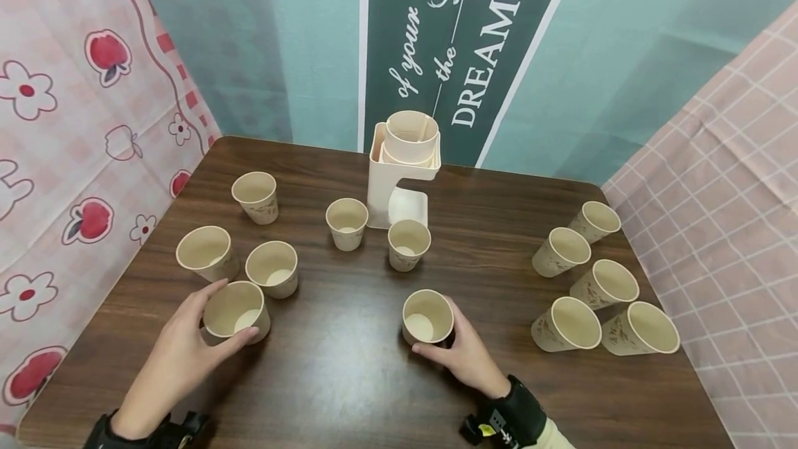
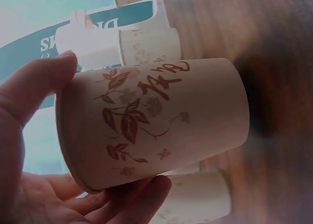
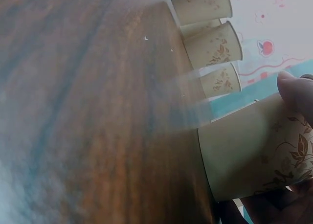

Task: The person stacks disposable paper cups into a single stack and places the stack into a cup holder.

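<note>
Looking down from the head, I see the left hand point(image 1: 187, 341) pinching a paper cup point(image 1: 237, 307) between thumb and fingers at the left of the bench point(image 1: 349, 386), with three cups point(image 1: 255, 192) standing just beyond it. The right hand point(image 1: 464, 355) has its thumb and fingers curled round another cup point(image 1: 427, 317) near the middle. Past that one stand two smaller-looking cups point(image 1: 346, 224), near a white stand point(image 1: 382, 189) with a round container point(image 1: 408, 147) on top. Five cups point(image 1: 566, 324) cluster at the right side.

At the left wrist, the thumb presses near the rim on one side and fingers bear on the other; brown leaves and writing decorate the cup. More cups show partly behind it.

At the right wrist, the thumb lies against the cup's wall, while the other fingers are mostly shadowed. Several cups stand beyond, before a patterned cloth point(image 3: 274, 18).
</note>
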### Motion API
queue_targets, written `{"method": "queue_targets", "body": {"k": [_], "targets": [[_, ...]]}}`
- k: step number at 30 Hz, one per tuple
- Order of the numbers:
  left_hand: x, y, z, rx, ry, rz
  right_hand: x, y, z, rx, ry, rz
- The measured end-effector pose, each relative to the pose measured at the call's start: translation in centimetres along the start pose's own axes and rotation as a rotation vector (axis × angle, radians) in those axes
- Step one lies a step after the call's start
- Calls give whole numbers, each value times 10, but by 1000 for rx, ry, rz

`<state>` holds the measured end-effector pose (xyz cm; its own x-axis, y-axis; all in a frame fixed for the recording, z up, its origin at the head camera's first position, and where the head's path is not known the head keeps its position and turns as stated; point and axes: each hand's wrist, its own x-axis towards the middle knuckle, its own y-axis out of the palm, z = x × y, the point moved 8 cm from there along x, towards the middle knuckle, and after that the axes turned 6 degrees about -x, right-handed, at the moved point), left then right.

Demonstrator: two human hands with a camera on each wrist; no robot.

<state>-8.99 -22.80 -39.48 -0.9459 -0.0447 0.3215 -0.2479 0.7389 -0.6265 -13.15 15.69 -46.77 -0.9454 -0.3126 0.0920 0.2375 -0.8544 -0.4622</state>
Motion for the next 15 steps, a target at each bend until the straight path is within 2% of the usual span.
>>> {"method": "queue_targets", "body": {"k": [9,15], "targets": [[11,-18,-28,-15,11,-10,1,-1,-2,5,-18,-4],[23,-19,-54,-53,57,8,1,-1,-2,7,-22,-8]]}}
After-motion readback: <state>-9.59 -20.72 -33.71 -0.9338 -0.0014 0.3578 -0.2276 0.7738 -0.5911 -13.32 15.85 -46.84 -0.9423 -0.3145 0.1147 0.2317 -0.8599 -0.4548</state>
